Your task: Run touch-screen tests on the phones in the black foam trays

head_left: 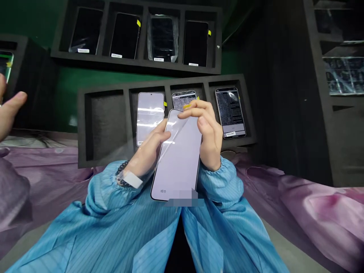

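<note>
A large smartphone [182, 159] with a lit pale screen is held tilted in front of my chest. My left hand [150, 146] is closed on its left edge, thumb over the front. My right hand [209, 131] lies at the upper right edge, its bent fingers pinching a clear film [174, 132] near a yellow tab [187, 106]. The film crosses the screen's upper left corner diagonally. A white label [132, 179] shows over my left wrist. Behind is a dark foam tray [102, 163] with a white-screened phone [150, 117] and two text-screened phones [231, 112].
A second foam tray [136, 64] farther back holds several dark phones in separate compartments. Tall dark foam stacks [318, 125] stand at the right. Another person's hand [10, 112] reaches in at the left edge, near another tray. People in pink sleeves sit on both sides.
</note>
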`<state>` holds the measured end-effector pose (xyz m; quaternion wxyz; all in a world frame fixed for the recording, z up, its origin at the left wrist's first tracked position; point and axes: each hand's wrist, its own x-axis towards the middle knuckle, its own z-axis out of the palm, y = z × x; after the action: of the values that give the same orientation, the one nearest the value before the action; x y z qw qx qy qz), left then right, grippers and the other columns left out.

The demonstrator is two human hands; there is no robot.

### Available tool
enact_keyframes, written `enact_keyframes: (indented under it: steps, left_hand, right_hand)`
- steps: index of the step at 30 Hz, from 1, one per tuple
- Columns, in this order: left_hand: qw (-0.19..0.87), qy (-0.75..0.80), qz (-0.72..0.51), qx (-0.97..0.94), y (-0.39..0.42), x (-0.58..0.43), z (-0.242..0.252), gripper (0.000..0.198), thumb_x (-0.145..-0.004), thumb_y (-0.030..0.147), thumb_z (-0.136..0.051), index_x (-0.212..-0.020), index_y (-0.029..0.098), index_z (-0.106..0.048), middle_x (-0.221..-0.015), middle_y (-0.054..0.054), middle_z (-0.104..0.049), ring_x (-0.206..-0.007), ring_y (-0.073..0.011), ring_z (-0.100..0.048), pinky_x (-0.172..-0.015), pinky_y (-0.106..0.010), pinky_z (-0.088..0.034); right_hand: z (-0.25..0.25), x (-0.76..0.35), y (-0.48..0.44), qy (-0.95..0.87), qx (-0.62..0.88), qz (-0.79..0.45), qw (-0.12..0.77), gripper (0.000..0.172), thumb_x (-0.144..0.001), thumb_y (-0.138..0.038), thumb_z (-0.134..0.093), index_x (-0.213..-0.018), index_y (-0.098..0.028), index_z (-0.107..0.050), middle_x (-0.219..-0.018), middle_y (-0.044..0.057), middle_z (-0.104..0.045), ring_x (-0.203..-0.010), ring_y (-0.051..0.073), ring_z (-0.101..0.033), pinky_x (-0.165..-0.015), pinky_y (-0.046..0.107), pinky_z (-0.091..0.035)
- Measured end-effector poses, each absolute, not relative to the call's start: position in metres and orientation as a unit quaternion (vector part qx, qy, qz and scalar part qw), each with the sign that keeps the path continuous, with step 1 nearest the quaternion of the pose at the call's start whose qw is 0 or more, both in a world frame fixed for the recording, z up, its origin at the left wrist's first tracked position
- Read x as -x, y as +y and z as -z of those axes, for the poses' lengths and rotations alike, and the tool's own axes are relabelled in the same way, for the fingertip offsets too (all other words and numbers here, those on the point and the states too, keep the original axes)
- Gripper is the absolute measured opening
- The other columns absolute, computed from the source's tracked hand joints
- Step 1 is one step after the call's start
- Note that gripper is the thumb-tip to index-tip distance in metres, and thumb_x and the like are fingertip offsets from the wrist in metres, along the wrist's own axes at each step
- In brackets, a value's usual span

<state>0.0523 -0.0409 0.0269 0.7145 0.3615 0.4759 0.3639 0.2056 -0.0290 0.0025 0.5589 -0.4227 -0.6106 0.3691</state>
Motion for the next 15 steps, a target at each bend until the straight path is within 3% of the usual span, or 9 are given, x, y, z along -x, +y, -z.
enact_keyframes:
  steps: [5,15]
  left_hand:
    - [0.736,0.440,-0.387,-0.338,-0.0438,-0.0537,-0.0297,0.047,-0.095,0.033,-0.048,-0.137,0.014,-0.057,-0.123,-0.007,-0.070,-0.121,-0.0297,-0.061,-0.103,-0.042,-0.050]
    - [0.708,0.448,-0.410,-0.362,-0.0438,-0.0544,-0.0295,0.042,-0.094,0.035,-0.047,-0.126,0.014,-0.064,-0.126,-0.008,-0.068,-0.131,-0.0326,-0.057,-0.108,-0.045,-0.050]
  right_hand:
    - [-0.0063,-0.2027,-0.0284,-0.614,0.428,-0.356,0.559,0.034,-0.105,-0.033,-0.040,-0.108,-0.025,-0.073,-0.117,0.006,-0.061,-0.123,0.028,-0.058,-0.113,0.052,-0.045]
    - [-0.0114,-0.2011,-0.0291,-0.629,0.442,-0.318,0.555,0.035,-0.107,-0.036,-0.038,-0.112,-0.024,-0.071,-0.120,0.008,-0.060,-0.126,0.028,-0.057,-0.112,0.051,-0.047]
